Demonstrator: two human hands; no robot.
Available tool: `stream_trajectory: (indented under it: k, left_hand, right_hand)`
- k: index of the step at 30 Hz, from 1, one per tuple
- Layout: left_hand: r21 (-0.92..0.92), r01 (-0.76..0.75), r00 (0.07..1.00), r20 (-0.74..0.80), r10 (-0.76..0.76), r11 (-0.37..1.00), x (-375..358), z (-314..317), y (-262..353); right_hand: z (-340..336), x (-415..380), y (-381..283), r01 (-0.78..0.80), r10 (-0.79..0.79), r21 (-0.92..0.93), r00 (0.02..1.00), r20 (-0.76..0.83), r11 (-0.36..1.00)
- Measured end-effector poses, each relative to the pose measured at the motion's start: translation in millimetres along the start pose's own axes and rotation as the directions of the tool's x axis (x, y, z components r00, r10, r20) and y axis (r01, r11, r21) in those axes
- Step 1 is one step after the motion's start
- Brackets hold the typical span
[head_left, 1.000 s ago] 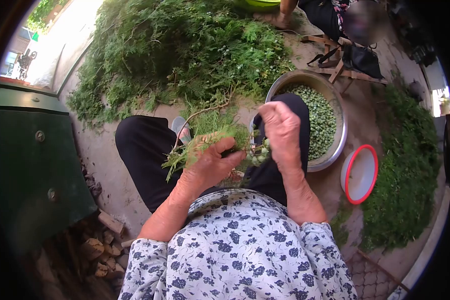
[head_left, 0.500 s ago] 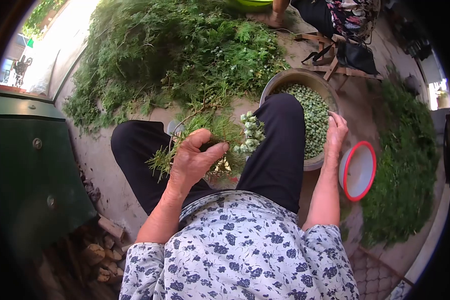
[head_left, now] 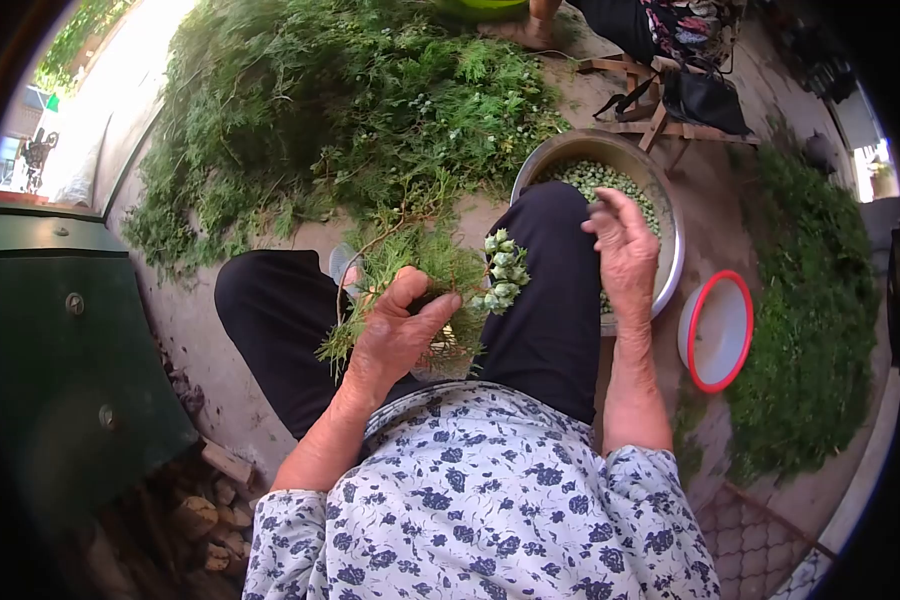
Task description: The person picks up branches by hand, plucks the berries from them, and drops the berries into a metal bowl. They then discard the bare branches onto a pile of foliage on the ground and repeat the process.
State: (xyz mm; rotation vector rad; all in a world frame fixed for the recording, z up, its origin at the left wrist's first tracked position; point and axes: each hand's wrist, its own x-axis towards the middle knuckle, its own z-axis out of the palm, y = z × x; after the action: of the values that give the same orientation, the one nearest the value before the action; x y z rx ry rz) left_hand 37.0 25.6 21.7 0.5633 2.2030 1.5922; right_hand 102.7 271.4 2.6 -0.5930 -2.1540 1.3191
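My left hand (head_left: 402, 325) pinches a green conifer sprig (head_left: 410, 255) above my lap, its thumb and forefinger closed together. A cluster of pale green cones (head_left: 503, 272) hangs at the sprig's right side, in front of my right knee. Over the near part of a metal basin (head_left: 667, 290) is my right hand (head_left: 625, 250), fingers bent and apart, with nothing visible in them. Many small green cones (head_left: 653, 208) lie in the basin, partly hidden by my knee and that hand.
A big heap of conifer branches (head_left: 350, 110) lies ahead. Beyond it are another person's foot (head_left: 522, 32) and a wooden stool (head_left: 660, 125) with a black bag (head_left: 708, 102). A red-rimmed white bowl (head_left: 715, 330) and more greenery (head_left: 800, 350) are right; a green box (head_left: 70, 350) is left.
My right hand has moved left from the basin's right rim, toward the cone cluster, and its fingers have lifted. My left hand still holds the sprig, nearly in place.
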Motion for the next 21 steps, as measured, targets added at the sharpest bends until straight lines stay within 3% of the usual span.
stream_trajectory:
  k: [1,2,3,5,10,14,16,17,19,21]
  left_hand:
    - [0.012,0.01,1.0,0.008,-0.01,1.0,-0.3,1.2,0.2]
    - [0.013,0.009,1.0,0.009,-0.009,1.0,-0.9,3.7,0.8]
    - [-0.088,0.02,1.0,0.004,-0.02,0.996,-1.6,6.5,1.6]
    - [-0.189,0.029,1.0,-0.003,-0.03,0.981,-3.7,5.6,3.2]
    - [-0.081,-0.02,1.0,0.009,0.021,0.997,-5.9,2.5,3.5]
    - [-0.07,0.006,1.0,0.016,-0.005,0.998,-7.6,3.8,7.7]
    - [-0.029,-0.02,1.0,0.008,0.021,0.999,-7.6,3.4,12.8]
    - [-0.03,-0.022,1.0,0.009,0.022,0.999,-7.5,2.7,16.8]
    - [0.07,-0.108,0.993,0.051,0.105,0.992,-7.5,0.9,25.2]
    - [0.027,-0.03,0.999,0.037,0.029,0.999,-7.9,2.2,30.0]
  right_hand:
    - [13.0,-6.0,-16.8,0.152,-0.147,-0.047,0.984,0.097,0.987]
    - [21.4,-10.6,-31.7,0.215,-0.187,-0.109,0.956,0.227,0.971]
    - [29.5,-13.2,-42.0,0.337,-0.287,-0.144,0.915,0.285,0.931]
    - [41.3,-17.2,-47.5,0.372,-0.281,-0.182,0.878,0.387,0.91]
    - [54.7,-19.8,-39.2,0.438,-0.333,-0.205,0.854,0.4,0.875]
    - [58.3,-24.0,-39.3,0.381,-0.292,-0.196,0.882,0.369,0.903]
    - [57.5,-25.6,-42.2,0.191,-0.154,-0.085,0.932,0.328,0.978]
    - [57.3,-25.6,-43.7,0.192,-0.154,-0.086,0.932,0.327,0.978]
    - [57.3,-25.7,-45.9,0.029,-0.029,0.006,0.959,0.283,1.0]
    - [61.4,-27.0,-34.8,0.018,-0.03,0.066,0.981,0.192,0.998]
